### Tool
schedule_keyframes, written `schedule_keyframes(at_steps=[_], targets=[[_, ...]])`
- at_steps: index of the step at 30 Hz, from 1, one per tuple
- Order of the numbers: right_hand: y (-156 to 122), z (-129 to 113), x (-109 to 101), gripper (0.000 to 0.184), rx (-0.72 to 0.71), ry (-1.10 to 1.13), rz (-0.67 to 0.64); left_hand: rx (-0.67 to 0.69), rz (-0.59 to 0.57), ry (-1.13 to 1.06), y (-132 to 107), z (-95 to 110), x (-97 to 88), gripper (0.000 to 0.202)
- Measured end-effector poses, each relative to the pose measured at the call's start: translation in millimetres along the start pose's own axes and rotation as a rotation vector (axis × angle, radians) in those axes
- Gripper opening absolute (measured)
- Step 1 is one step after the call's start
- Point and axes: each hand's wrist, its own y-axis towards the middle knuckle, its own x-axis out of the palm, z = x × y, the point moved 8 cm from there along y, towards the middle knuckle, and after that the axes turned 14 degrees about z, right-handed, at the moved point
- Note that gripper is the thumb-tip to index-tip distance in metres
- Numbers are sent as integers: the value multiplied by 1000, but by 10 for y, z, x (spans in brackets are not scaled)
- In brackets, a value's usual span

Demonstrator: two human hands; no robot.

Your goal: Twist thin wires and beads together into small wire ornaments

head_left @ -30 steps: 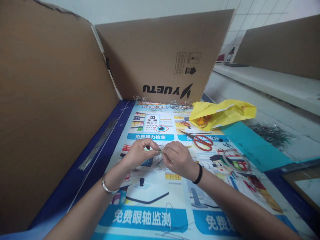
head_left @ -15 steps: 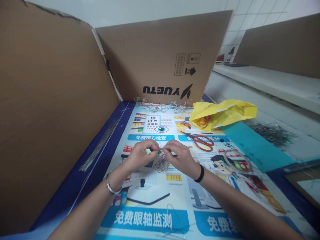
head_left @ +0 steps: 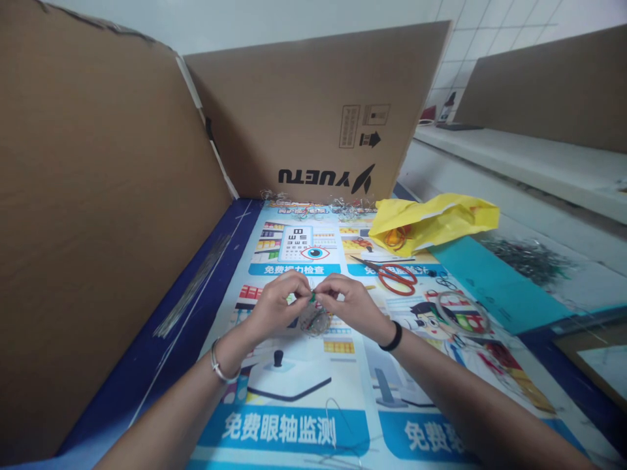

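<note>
Both hands meet over the middle of the printed poster (head_left: 304, 391). My left hand (head_left: 280, 301), with a silver bangle at the wrist, pinches the top of a small wire piece (head_left: 316, 321). From the other side my right hand (head_left: 350, 301), wearing a black wristband, pinches at the same spot. Below the fingertips the piece is a rounded tangle of thin silvery wire, with a bit of green near the fingers. Fine wire ends poke up between the hands. Exactly what each fingertip grips is too small to make out.
Red-handled scissors (head_left: 396, 279) lie beyond my right hand, near a yellow bag (head_left: 435, 222). A wire coil (head_left: 463, 313) rests at right. Straight wires (head_left: 193, 287) lie at left, and wire scraps (head_left: 531, 261) at far right. Cardboard panels (head_left: 313, 111) stand behind and left.
The fingertips of my right hand have moved slightly left, closer to the left ones. The view has shifted a little; the wire piece stays between the hands.
</note>
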Motion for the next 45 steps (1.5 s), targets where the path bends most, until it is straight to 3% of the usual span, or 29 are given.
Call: schedule_keyframes(at_steps=[9, 13, 17, 21, 25, 32, 38, 45], targets=[[-28, -28, -3, 13, -14, -49, 40, 16, -55, -10, -12, -87, 18, 15], [-45, -37, -10, 14, -22, -85, 69, -18, 41, 82, 18, -217, -92, 14], [-41, -28, -6, 14, -30, -95, 48, -14, 60, 200, 10, -267, -121, 12], [-17, 16, -53, 13, -14, -114, 83, -60, 96, 157, 39, -320, -206, 8], [-4, 59, -66, 11, 28, -103, 87, -109, -19, 60, 51, -354, -177, 6], [4, 155, -80, 7, 149, -44, 81, 26, -301, 21, -47, -232, 37, 14], [-16, 227, -33, 5, 251, 72, 44, 57, -304, 34, -100, -193, 142, 20], [-8, 246, -38, 4, 274, 142, 41, 7, -368, 76, -132, -304, 181, 22]])
